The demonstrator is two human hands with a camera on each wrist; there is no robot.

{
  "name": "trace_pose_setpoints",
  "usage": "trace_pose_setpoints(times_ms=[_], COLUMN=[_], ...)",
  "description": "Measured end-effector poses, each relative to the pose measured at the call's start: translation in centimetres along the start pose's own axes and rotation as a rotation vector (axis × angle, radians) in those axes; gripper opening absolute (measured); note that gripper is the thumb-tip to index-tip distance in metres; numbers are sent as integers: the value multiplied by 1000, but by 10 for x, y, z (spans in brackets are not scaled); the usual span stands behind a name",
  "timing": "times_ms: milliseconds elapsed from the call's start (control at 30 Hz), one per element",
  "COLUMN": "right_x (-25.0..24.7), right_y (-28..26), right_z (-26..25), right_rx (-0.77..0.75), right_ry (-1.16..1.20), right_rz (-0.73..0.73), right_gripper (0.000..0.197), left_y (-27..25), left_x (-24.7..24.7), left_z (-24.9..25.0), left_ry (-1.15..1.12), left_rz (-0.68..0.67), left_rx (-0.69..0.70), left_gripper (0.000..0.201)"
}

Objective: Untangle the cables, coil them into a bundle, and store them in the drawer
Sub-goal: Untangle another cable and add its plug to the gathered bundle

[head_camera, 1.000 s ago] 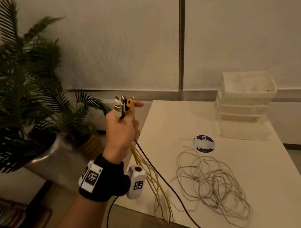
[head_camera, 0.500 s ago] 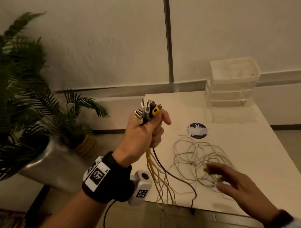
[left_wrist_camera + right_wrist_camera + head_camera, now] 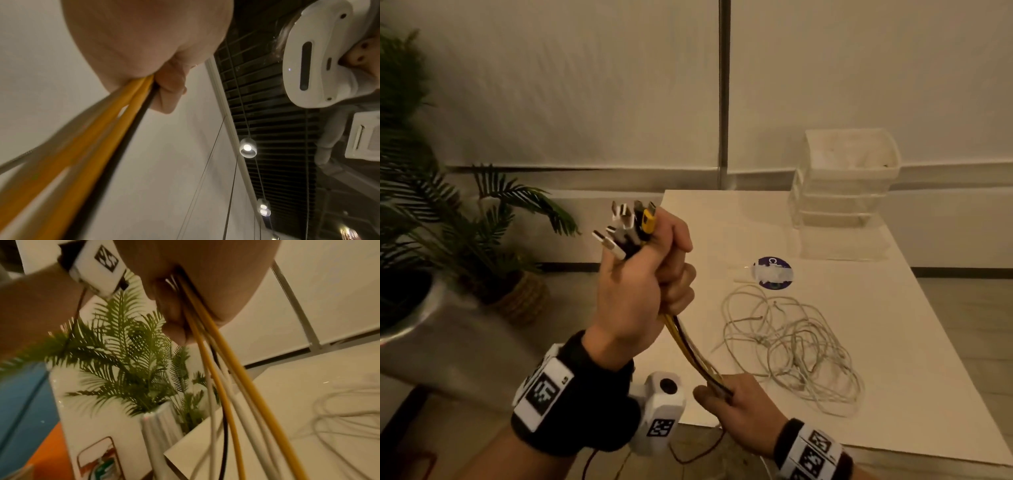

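Left hand: the left hand point(image 3: 640, 287) is raised off the left edge of the table, fist clenched round a bundle of cables point(image 3: 688, 346), knuckles toward the head camera.
Connectors: the plug ends point(image 3: 631, 224) stand out above the fist, several white or silver, one yellow, at least one dark.
Bundle run: yellow, white and black strands leave the underside of the fist and slope down to the right; the left wrist view shows two yellow strands point(image 3: 115, 110) and a black one pressed between palm and curled fingers.
Right hand: the right hand point(image 3: 736, 411) is lower, at the near edge of the table, fingers closed round the same strands where they arrive.
Below the right hand: in the right wrist view the strands point(image 3: 222, 386) fan out downward past the table edge; their far ends are out of view.
Loose cable: a tangled heap of thin white cable point(image 3: 791, 346) lies on the table point(image 3: 893, 342), right of both hands, held by neither.
Drawer unit: a translucent stack of plastic drawers point(image 3: 842, 181) stands at the far right of the table, well apart from the cables; all drawers appear pushed in.
Drawer contents: pale, indistinct shapes show through the top; what they are cannot be told.
Table marker: a round blue sticker point(image 3: 772, 272) lies between the drawer unit and the heap.
Surroundings: potted palm plants point(image 3: 465, 233) stand on the floor to the left.
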State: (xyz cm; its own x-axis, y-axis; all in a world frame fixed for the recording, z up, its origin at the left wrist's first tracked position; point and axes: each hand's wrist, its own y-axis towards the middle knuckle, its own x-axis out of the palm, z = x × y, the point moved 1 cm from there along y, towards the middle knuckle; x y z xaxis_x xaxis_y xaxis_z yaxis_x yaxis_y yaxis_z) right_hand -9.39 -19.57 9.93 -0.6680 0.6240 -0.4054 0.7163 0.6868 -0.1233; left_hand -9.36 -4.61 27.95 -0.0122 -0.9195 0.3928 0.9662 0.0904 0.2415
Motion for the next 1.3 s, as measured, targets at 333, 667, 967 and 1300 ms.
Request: trace_pose_setpoints(times_ms=[333,667,967,1300], right_x=[6,-86,-113,-111], right_y=[-2,-14,90,138], right_z=[75,142,170,194], right_rx=[289,374,304,178], right_ry=[-75,-325,-583,-1006], right_rz=[-152,-292,84,-254], right_gripper=[52,47,26,20], left_y=[12,-8,6,3], left_x=[2,-8,4,2], left_z=[-27,-60,-68,-66], left_ry=[-60,15,101,148], left_rz=[-70,120,144,289], left_rx=[-61,-193,-125,-95], left_gripper=[34,51,42,46])
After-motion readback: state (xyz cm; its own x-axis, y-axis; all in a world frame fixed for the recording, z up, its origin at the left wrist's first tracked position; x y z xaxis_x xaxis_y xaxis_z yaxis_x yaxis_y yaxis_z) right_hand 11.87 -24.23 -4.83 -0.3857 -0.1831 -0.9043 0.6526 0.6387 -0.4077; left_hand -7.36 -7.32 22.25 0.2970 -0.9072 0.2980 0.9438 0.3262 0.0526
